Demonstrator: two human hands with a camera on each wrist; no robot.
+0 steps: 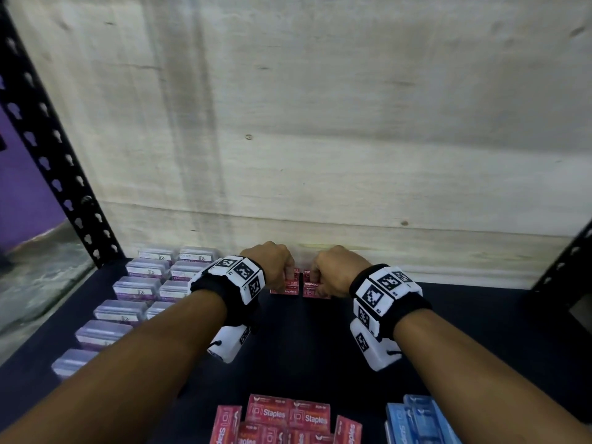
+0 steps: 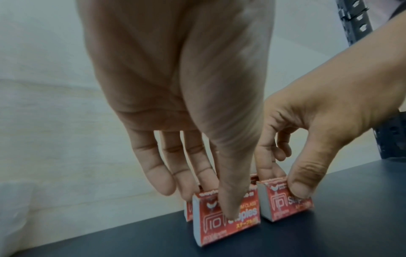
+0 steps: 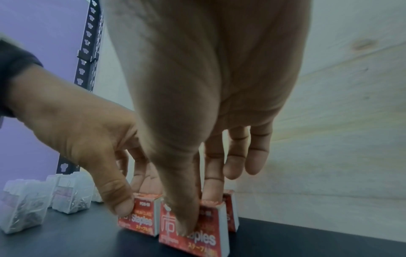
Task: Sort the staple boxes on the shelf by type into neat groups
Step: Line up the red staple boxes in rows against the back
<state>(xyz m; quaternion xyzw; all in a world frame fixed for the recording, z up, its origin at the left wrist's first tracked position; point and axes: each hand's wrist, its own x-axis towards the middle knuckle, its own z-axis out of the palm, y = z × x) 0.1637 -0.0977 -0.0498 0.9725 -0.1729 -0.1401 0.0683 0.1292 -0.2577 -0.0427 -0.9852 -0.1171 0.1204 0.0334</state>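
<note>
Two small red staple boxes stand side by side at the back of the dark shelf (image 1: 320, 347). My left hand (image 1: 290, 272) pinches the left red box (image 2: 226, 219), thumb on its printed front and fingers behind it. My right hand (image 1: 312, 276) pinches the right red box (image 3: 197, 238) the same way. Further red boxes stand directly behind each held one (image 2: 188, 211) (image 3: 231, 213). In the head view the two front boxes (image 1: 285, 289) (image 1: 313, 289) are largely covered by my knuckles.
Clear plastic staple boxes (image 1: 141, 286) lie in two columns on the left. A loose heap of red boxes (image 1: 288, 418) sits at the front edge, with blue boxes (image 1: 416, 421) to its right. A pale wooden back wall (image 1: 320, 123) and black slotted uprights (image 1: 48, 139) bound the shelf.
</note>
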